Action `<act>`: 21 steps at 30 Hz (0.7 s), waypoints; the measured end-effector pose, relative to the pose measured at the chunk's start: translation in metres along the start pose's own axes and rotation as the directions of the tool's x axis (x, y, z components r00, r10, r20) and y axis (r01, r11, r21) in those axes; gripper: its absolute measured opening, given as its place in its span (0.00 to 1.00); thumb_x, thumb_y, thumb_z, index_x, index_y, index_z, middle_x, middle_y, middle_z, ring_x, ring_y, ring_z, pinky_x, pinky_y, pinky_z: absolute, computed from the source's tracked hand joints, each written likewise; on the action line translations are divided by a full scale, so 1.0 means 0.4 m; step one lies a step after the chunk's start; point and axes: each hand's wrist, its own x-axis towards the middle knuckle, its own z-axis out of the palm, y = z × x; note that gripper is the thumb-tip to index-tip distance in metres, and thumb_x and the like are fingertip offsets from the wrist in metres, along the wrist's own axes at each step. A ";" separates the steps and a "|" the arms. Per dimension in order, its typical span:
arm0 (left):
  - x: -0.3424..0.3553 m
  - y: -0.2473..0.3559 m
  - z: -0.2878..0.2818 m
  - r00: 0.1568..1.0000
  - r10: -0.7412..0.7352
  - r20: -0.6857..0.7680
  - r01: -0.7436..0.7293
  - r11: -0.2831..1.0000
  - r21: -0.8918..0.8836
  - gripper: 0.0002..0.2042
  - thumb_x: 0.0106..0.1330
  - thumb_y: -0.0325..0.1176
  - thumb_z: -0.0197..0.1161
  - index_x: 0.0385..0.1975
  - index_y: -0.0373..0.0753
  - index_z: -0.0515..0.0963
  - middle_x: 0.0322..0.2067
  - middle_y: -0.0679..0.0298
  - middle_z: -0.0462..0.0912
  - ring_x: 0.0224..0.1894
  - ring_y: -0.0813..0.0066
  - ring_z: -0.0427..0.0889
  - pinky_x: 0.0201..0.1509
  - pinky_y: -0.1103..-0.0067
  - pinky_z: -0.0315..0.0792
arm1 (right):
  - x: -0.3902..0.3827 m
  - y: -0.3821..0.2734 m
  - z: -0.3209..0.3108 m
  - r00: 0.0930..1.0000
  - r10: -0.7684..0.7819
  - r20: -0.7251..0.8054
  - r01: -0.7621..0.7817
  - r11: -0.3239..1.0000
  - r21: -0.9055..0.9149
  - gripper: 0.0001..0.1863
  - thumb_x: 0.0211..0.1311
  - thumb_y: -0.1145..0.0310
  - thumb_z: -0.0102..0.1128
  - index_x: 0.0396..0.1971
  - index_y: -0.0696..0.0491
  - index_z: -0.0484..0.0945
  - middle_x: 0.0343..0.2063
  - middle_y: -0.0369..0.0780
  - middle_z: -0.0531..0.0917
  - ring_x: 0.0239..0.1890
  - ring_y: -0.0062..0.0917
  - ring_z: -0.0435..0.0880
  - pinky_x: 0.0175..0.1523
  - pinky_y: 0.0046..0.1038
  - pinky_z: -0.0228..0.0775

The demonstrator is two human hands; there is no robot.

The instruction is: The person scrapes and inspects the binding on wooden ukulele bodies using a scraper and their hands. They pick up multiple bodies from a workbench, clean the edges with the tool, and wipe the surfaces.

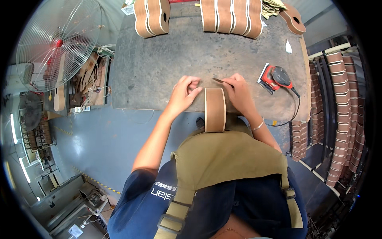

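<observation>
A brown wooden ukulele body [215, 110] with cream edge binding stands on its side in front of me, its curved side facing up. It leans between the table edge and my apron. Just left of its far end is my left hand [184, 94], fingers loosely curled and thumb apart, with nothing seen in it. My right hand [238, 91] is closed around a small knife [217, 80], whose thin dark blade points left above the table. That hand is beside the body's right edge; the knife's handle is hidden in the fingers.
On the grey worktable [159, 71], a red sander [274, 77] with a black cord lies at right, near a small white bottle [288, 46]. Several ukulele bodies [230, 18] line the far edge. A large fan [59, 43] stands left; racks of bodies [338, 111] stand right.
</observation>
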 end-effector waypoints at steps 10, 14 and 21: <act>0.130 -0.062 0.013 0.970 -0.135 0.202 0.127 0.990 0.053 0.02 0.69 0.23 0.70 0.37 0.32 0.87 0.29 0.62 0.88 0.33 0.77 0.84 0.40 0.76 0.78 | 0.101 0.087 0.075 0.881 0.210 0.424 -0.354 0.887 0.296 0.11 0.59 0.69 0.70 0.39 0.58 0.90 0.33 0.49 0.91 0.34 0.35 0.92 0.44 0.33 0.82; 0.139 -0.095 0.035 0.963 -0.136 0.234 0.121 0.990 0.077 0.03 0.69 0.22 0.68 0.38 0.31 0.87 0.31 0.61 0.90 0.35 0.77 0.86 0.42 0.75 0.79 | 0.109 0.154 0.098 0.880 0.196 0.432 -0.312 0.925 0.217 0.10 0.58 0.70 0.70 0.37 0.58 0.90 0.30 0.49 0.91 0.31 0.33 0.91 0.42 0.32 0.81; 0.067 -0.013 0.009 0.978 0.011 0.210 -0.043 0.988 0.147 0.10 0.66 0.16 0.63 0.40 0.35 0.88 0.31 0.58 0.87 0.32 0.66 0.85 0.40 0.72 0.77 | 0.069 0.057 0.011 0.900 0.111 0.421 -0.231 0.941 0.247 0.08 0.60 0.69 0.71 0.35 0.56 0.91 0.28 0.46 0.87 0.27 0.34 0.84 0.36 0.34 0.75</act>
